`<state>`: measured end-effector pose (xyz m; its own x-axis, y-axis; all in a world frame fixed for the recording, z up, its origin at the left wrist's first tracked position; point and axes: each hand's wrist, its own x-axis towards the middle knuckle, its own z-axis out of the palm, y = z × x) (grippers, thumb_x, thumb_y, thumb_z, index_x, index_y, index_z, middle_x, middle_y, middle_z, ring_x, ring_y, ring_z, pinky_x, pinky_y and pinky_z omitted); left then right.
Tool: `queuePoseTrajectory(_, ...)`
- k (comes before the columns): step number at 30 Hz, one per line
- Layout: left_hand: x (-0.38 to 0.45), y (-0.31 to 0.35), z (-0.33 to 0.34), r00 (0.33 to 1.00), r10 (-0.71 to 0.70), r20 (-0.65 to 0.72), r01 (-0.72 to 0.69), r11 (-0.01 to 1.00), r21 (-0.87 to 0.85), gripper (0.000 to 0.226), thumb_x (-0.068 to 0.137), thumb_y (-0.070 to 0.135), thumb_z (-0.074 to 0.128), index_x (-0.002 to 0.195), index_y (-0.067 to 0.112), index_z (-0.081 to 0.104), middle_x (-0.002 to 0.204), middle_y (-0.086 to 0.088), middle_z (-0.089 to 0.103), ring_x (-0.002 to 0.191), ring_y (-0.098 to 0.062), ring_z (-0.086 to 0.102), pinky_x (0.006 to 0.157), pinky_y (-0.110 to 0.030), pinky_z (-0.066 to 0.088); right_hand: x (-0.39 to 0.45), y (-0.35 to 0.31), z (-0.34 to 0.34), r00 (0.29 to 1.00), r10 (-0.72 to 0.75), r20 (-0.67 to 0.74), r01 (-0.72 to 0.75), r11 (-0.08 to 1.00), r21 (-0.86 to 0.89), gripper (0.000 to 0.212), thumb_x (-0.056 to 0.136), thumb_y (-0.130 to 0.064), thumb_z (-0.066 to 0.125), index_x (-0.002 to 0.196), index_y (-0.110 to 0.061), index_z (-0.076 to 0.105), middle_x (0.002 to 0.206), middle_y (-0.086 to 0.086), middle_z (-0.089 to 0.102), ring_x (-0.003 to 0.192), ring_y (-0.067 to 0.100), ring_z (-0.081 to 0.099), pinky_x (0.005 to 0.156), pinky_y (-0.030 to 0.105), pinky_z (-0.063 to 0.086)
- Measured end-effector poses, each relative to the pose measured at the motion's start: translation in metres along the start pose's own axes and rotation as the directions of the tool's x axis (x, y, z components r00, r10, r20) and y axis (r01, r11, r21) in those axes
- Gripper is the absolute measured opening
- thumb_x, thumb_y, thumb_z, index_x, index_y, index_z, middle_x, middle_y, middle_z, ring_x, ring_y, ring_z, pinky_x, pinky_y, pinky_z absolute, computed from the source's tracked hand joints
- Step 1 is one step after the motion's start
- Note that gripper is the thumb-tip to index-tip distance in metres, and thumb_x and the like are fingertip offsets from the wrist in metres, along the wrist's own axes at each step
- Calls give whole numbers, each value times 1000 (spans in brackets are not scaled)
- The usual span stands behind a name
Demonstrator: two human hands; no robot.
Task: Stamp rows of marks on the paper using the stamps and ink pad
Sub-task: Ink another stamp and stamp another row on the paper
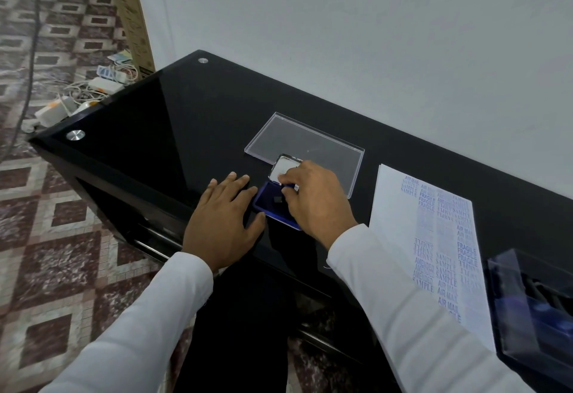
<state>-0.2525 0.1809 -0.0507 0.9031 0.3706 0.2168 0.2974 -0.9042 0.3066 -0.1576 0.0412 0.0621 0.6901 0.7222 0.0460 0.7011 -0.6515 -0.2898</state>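
Ink pad [273, 206] open on black glass table [155, 120] | right grip [313, 197] pinches stamp [278, 200] | left grip [223, 216] flat (tiled floor [55, 237])

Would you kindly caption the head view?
Right hand inks a stamp on the blue ink pad; left hand steadies it.

Black glass-topped desk [161, 120] with round metal studs [75, 135] standing against a plain white wall [341, 20]. Patterned maroon-and-cream tiled floor [55, 200] lying to the left. Tall cardboard box [131, 11] leaning at the wall corner; white chargers and tangled cables [93, 86] lying beside it.
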Motion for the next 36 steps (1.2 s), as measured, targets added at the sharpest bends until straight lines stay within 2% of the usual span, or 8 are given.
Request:
queuePoseTrajectory(2, 0, 0, 0, 1000, 0, -4, 0, 1000, 2, 69, 91, 62, 30, 144, 25, 51, 157, 0, 42, 150, -20, 27, 125, -44, 14, 0, 0, -1, 1000, -1, 15, 1, 1000, -8, 31, 101, -20, 54, 129, -18, 65, 128, 5, 62, 115, 21, 59, 95, 24, 42)
queuePoseTrajectory(5, -1, 1, 0, 1000, 4, -6, -4, 1000, -8, 68, 91, 62, 31, 144, 24, 51, 156, -1, 42, 150, -21, 28, 125, -45, 14, -2, 1, 1, 999, -10, -53, 10, 1000, 9, 27, 98, -19, 57, 122, -18, 69, 123, 7, 64, 110, 23, 61, 92, 28, 46)
queuePoseTrajectory(9, 0, 0, 1, 1000, 6, -8, -6, 1000, -1, 66, 91, 61, 35, 143, 24, 52, 156, -1, 43, 149, -21, 29, 124, -45, 14, -4, 3, 2, 998, -4, -68, 8, 998, 54, 23, 90, -18, 64, 111, -17, 74, 113, 5, 65, 102, 22, 61, 87, 32, 53)
queuePoseTrajectory(13, 0, -1, 2, 1000, 4, -9, -4, 1000, 5, 65, 91, 61, 35, 143, 24, 53, 156, -1, 43, 149, -21, 29, 124, -44, 13, -5, 3, 2, 998, -4, -59, 8, 997, 76, 13, 86, -16, 67, 98, -15, 72, 105, 4, 64, 95, 20, 61, 81, 28, 52)
queuePoseTrajectory(19, -1, -1, 1, 1000, 17, -24, -18, 1000, -7, 65, 91, 60, 34, 141, 23, 55, 154, -1, 45, 149, -21, 31, 124, -44, 15, -3, 4, 4, 996, -10, -84, 15, 998, 57, 24, 95, -19, 60, 116, -18, 73, 115, 4, 65, 103, 22, 61, 85, 26, 47)
queuePoseTrajectory(25, 0, 0, 0, 1000, 9, -13, -9, 1000, -1, 67, 91, 61, 33, 143, 25, 52, 156, 0, 42, 150, -20, 28, 124, -42, 12, -2, 4, 5, 996, 9, -94, -4, 998, 61, 26, 100, -18, 55, 119, -19, 71, 121, 6, 66, 110, 23, 62, 91, 27, 45)
queuePoseTrajectory(31, 0, 0, 0, 1000, 7, -8, -7, 1000, 1, 65, 91, 60, 36, 144, 25, 51, 157, 0, 41, 150, -20, 26, 124, -42, 10, -4, 6, 5, 996, 21, -83, -9, 991, 135, 26, 96, -17, 61, 119, -19, 72, 120, 4, 66, 109, 20, 60, 93, 26, 45)
queuePoseTrajectory(36, 0, -1, 1, 1000, 7, 3, -7, 1000, 10, 65, 91, 60, 37, 145, 25, 50, 158, 0, 40, 151, -20, 26, 124, -41, 9, -5, 8, 7, 996, 40, -83, -23, 981, 190, 21, 87, -15, 68, 108, -17, 74, 107, 2, 64, 98, 20, 60, 87, 30, 51)
